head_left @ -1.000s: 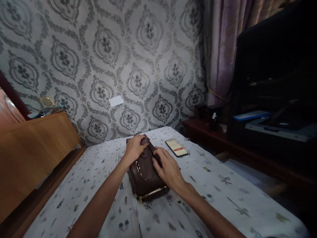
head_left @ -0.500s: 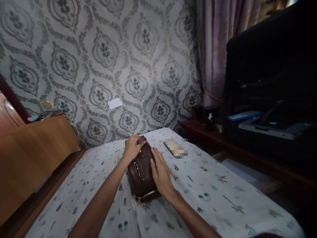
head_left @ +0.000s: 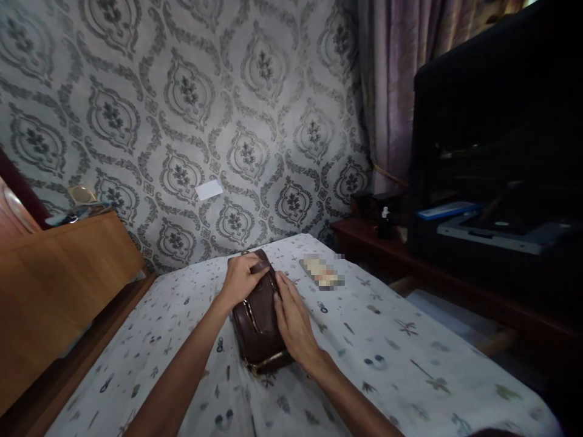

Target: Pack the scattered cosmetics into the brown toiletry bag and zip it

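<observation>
A brown leather bag [head_left: 259, 346] lies on the patterned bedsheet, with gold zippers along its near edge and across its upper face. My left hand [head_left: 241, 280] is over the far end of the bag, its thumb and fingers closed on a brown strap [head_left: 260, 267]. Against the right side of the bag rests my right hand [head_left: 295, 318], fingers stretched out and lying along it. To the right is a flat object like a phone [head_left: 321, 273], its surface blurred by pixelation.
The bed [head_left: 387, 370] reaches the patterned wall. A wooden cabinet [head_left: 68, 285] stands at the left. On the right, a dark red table [head_left: 359, 240] carries a small black bottle [head_left: 385, 224], near a large dark screen [head_left: 492, 121]. An open drawer [head_left: 455, 318] is below.
My left hand has pulled the strap slightly toward me, over the upper face of the bag. The metal snap that showed there is now covered. My right hand stays against the side.
</observation>
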`<state>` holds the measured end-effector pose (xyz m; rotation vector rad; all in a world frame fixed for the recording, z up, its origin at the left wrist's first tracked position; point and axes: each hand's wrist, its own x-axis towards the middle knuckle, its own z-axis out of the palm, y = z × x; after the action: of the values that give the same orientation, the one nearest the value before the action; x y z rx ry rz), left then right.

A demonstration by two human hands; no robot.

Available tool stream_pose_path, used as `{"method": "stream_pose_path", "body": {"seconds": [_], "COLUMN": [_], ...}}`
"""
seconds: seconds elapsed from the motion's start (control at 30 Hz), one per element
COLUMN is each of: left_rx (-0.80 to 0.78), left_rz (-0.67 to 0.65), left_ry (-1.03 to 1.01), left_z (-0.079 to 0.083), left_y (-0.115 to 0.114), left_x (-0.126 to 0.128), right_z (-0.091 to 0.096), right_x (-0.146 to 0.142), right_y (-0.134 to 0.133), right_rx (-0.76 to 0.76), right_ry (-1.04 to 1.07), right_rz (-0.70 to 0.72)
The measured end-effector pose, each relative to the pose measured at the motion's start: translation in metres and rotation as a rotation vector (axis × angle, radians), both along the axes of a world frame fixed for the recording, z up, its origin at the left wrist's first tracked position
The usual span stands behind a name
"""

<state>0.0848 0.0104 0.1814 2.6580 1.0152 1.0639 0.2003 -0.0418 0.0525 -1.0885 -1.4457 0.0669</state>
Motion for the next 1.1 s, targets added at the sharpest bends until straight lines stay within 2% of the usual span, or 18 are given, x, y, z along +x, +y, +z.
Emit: {"method": "stream_pose_path", "body": {"seconds": [0.2,0.37,0.47,0.57,0.73,0.87,1.1], "left_rx": [0.133,-0.027,-0.064,-0.085,-0.22,-0.194,-0.069], "left_rz": [-0.055,-0.108,-0.032,0.069,0.108,0.104,0.198], "left_ry": [0.114,-0.042,-0.185,-0.322,-0.458,-0.489,-0.506], "left_z": [-0.003,-0.006,-0.01,-0.018,-0.032,-0.039,-0.047], "left_y": [-0.015,-0.012,-0.01,-0.008,-0.006,-0.007,-0.015], "left_x": [-0.001,-0.002,-0.009,-0.023,-0.045,-0.044,-0.029], "right_z": [0.002,0.004,0.003,0.003,0.007,0.009,0.01], "right_x": [0.003,0.008,0.01,0.006,-0.006,-0.012,-0.017], "right_y": [0.005,-0.001,-0.009,-0.018,-0.029,-0.029,-0.025], "right_rx": [-0.04,-0.023,-0.037,-0.048,0.046,0.088,0.058], "right_ry": [-0.018,-0.012,0.011,-0.014,-0.248,-0.332,-0.307], "right_rz": [-0.026,0.022,0.02,-0.053,-0.188,-0.266,-0.281]}}
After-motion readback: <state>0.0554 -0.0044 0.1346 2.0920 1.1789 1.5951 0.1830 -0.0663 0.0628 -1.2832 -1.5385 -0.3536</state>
